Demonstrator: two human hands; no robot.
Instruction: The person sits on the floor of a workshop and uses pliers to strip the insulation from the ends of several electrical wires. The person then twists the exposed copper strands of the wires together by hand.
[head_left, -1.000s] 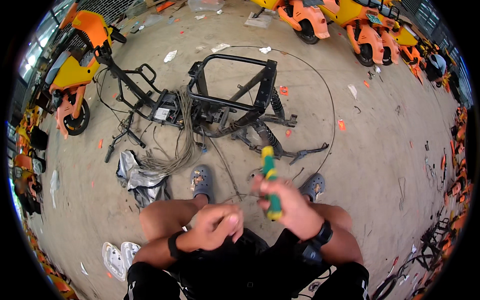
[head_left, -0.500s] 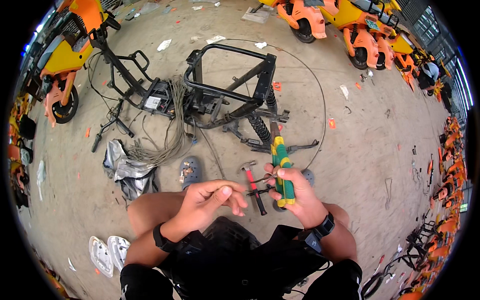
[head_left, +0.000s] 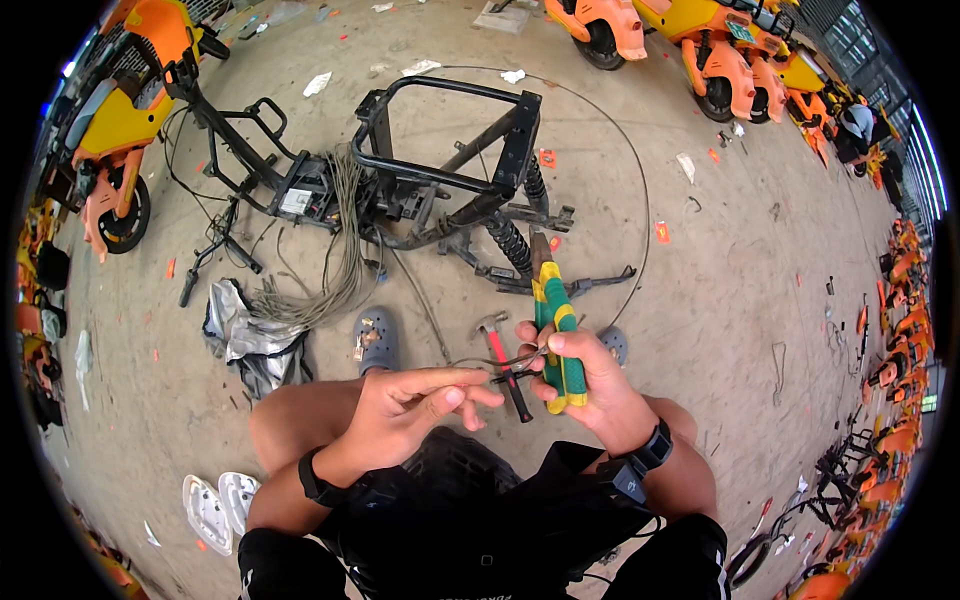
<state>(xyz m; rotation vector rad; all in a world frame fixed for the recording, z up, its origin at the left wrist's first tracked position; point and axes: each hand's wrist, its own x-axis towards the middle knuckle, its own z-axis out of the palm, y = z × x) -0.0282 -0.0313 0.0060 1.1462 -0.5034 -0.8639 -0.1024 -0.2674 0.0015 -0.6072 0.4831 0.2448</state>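
My right hand point(head_left: 603, 387) is closed around the green and yellow handles of a pair of pliers point(head_left: 560, 322), jaws pointing away from me. Its thumb also pins a thin dark cable point(head_left: 505, 361) against the handles. To the left, my left hand point(head_left: 408, 418) has its index finger stretched out beside that cable and the other fingers loosely bent. I see nothing gripped in it. Below the cable, on the floor between my hands, lies a claw hammer point(head_left: 508, 368) with a red and black handle.
Ahead lies a stripped black scooter frame point(head_left: 440, 165) with a bundle of grey cable point(head_left: 345, 265) over it. A silver cover point(head_left: 250, 335) is on the floor at left. Orange and yellow scooters point(head_left: 125, 125) line both sides. White plastic parts point(head_left: 207, 512) rest at lower left.
The left fingers have straightened and shifted slightly right, and more cable shows between my hands. The right hand keeps its hold on the pliers. The whole view has shifted a little.
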